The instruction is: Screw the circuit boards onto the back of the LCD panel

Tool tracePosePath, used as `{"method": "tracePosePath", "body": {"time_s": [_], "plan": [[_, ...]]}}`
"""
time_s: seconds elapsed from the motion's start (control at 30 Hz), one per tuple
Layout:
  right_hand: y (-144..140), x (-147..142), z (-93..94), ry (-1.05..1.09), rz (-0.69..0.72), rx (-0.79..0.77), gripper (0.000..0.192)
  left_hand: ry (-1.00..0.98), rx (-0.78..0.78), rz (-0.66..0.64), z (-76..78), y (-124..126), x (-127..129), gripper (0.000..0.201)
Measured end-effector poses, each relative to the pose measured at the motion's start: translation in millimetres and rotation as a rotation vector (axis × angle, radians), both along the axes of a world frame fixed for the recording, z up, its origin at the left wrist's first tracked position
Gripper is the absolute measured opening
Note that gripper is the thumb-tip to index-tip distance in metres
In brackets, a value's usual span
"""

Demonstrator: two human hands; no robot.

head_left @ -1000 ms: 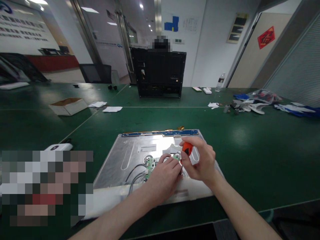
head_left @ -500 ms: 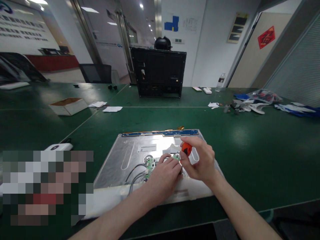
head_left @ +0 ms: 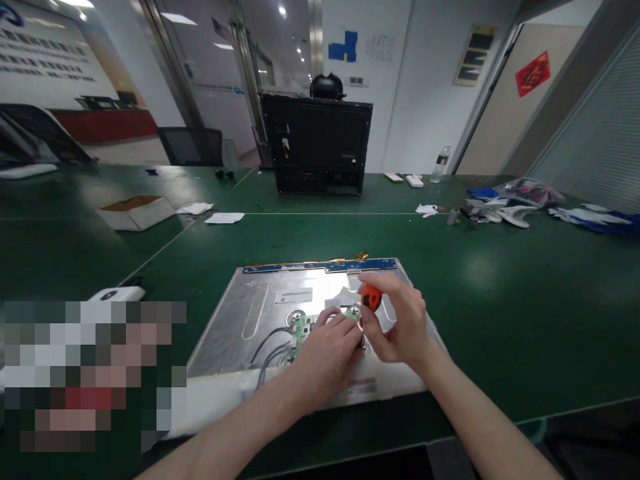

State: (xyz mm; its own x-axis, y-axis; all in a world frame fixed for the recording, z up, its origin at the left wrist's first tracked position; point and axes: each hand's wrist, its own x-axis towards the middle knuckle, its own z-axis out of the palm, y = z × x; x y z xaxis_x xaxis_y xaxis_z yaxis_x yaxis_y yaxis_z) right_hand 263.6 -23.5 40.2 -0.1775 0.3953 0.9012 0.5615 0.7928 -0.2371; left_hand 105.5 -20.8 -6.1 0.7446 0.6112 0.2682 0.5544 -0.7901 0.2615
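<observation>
My right hand (head_left: 400,317) pinches the orange-and-black handle of a screwdriver (head_left: 371,298) between thumb and fingers. The handle is up, over the right end of a green circuit board (head_left: 300,330); its tip is hidden. Across that board lies my left hand (head_left: 333,347), fingers bent and held together, close to the screwdriver's lower end. Whatever is under those fingertips is hidden. The board sits on a silvery metal display panel (head_left: 230,333) lying flat on the table. Grey and black cables (head_left: 273,353) run from the board's left side. A blue circuit strip (head_left: 320,267) lines the panel's far edge.
Behind the panel stands a black monitor housing (head_left: 317,143). An open cardboard box (head_left: 137,213) and papers (head_left: 225,218) lie to the left on the green table (head_left: 500,300). At far right are a plastic bag (head_left: 533,192), gloves (head_left: 595,219) and a bottle (head_left: 441,163).
The screwdriver handle has turned a little, showing its black marks differently. My right hand has shifted slightly left; my left hand stays in place.
</observation>
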Motion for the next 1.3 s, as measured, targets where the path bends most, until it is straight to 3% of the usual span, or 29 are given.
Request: {"method": "tracePosePath", "body": {"time_s": [0.47, 0.77, 1.3], "plan": [[2.1, -0.8, -2.4, -0.034, -0.039, 0.013, 0.031, -0.038, -0.013, -0.008, 1.9, -1.4, -0.6, 0.019], [1.6, 1.1, -1.6, 0.011, -0.054, 0.136, 0.030, -0.011, -0.041, -0.007, 3.3, -0.9, -1.2, 0.016], [1.1, 1.6, -2.6, 0.021, -0.056, 0.126, 0.028, -0.030, -0.052, -0.024, 7.2, -2.2, -3.4, 0.018]]}}
